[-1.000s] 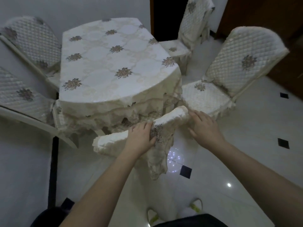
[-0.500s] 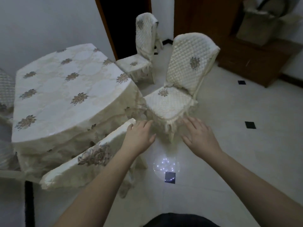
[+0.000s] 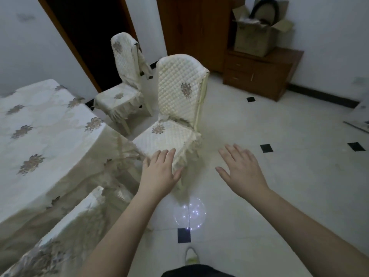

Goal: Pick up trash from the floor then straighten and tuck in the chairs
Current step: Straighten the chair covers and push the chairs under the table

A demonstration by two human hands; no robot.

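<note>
A cream quilted chair (image 3: pixel 177 108) stands beside the table (image 3: pixel 46 136), its seat turned toward the table corner and its back away from it. My left hand (image 3: pixel 159 172) hovers with straight fingers in front of that seat's near corner; whether it touches is unclear. My right hand (image 3: pixel 241 168) is spread open over the floor to the right of the chair, holding nothing. At lower left, the top of a covered chair back (image 3: pixel 65 228) sits against the table. A third covered chair (image 3: pixel 125 76) stands farther back by the dark doorway.
White floor tiles with small black squares spread out to the right. A wooden cabinet (image 3: pixel 259 74) with a cardboard box (image 3: pixel 255 35) on it stands at the back right. A round light reflection (image 3: pixel 189 214) shows on the floor near my feet.
Both hands have left the chair back at lower left. The view has swung right, and my hands now reach out toward the second chair.
</note>
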